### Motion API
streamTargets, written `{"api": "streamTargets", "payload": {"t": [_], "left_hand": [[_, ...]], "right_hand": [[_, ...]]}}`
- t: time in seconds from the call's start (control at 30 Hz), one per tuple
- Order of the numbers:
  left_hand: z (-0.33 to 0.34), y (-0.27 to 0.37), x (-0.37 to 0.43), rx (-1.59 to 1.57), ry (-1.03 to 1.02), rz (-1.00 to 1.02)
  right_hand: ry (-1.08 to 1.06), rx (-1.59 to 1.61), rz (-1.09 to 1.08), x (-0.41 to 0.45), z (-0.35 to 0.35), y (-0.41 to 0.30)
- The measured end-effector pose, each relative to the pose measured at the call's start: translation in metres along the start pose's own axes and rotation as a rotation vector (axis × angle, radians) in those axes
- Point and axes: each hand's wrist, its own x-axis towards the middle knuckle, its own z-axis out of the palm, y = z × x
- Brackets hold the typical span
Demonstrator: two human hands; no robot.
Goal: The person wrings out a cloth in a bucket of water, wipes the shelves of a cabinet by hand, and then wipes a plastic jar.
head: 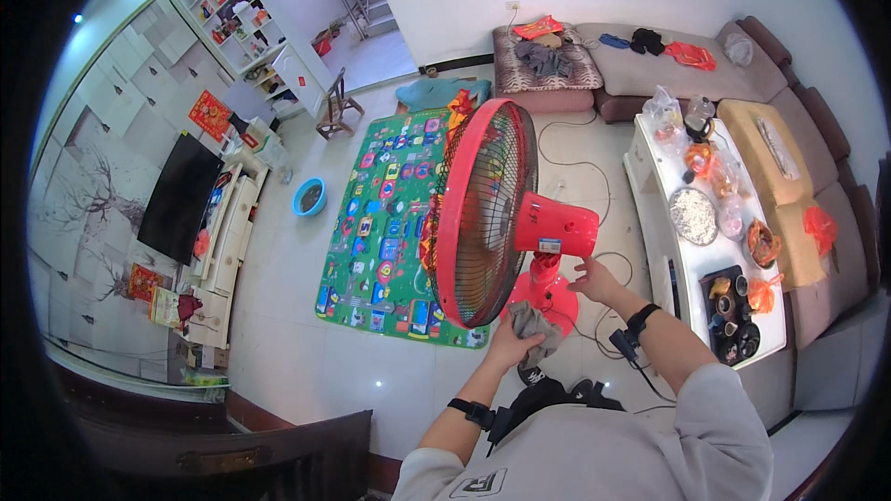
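A red pedestal fan (564, 226) stands in front of me, its round grille (480, 216) facing left. Crumpled in my left hand (510, 346) is a grey cloth (537, 334), just below the grille's lower rim. My right hand (598, 283) is at the lower rear of the fan's motor housing, fingers spread. Its index fingertip reaches the housing's edge; whether it presses there is hard to see. Beneath the housing, the fan's red round base (557, 299) rests on the tiled floor, partly hidden by the cloth and the grille.
A green play mat (376, 223) lies beyond the fan, and a blue basin (309, 197) stands left of it. Cables (605, 181) loop across the floor. At right, a white coffee table (668, 174) bears bags, a tray and dishes. A wooden chair (337, 108) stands farther back.
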Motion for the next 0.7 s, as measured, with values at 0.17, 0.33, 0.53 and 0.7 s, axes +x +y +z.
{"api": "streamTargets", "payload": {"t": [0.17, 0.33, 0.53, 0.7], "left_hand": [[0.009, 0.003, 0.019, -0.066, 0.012, -0.010], [0.018, 0.023, 0.031, 0.106, 0.102, -0.036], [0.050, 0.021, 0.070, 0.020, 0.149, -0.170], [0.078, 0.014, 0.090, -0.003, 0.242, -0.208]], "right_hand": [[-0.077, -0.126, -0.127, 0.042, -0.001, 0.028], [-0.086, -0.229, -0.643, 0.081, -0.012, 0.034], [-0.251, -0.215, -1.054, 0.154, -0.006, 0.076], [-0.354, -0.135, -0.968, 0.168, 0.011, 0.055]]}}
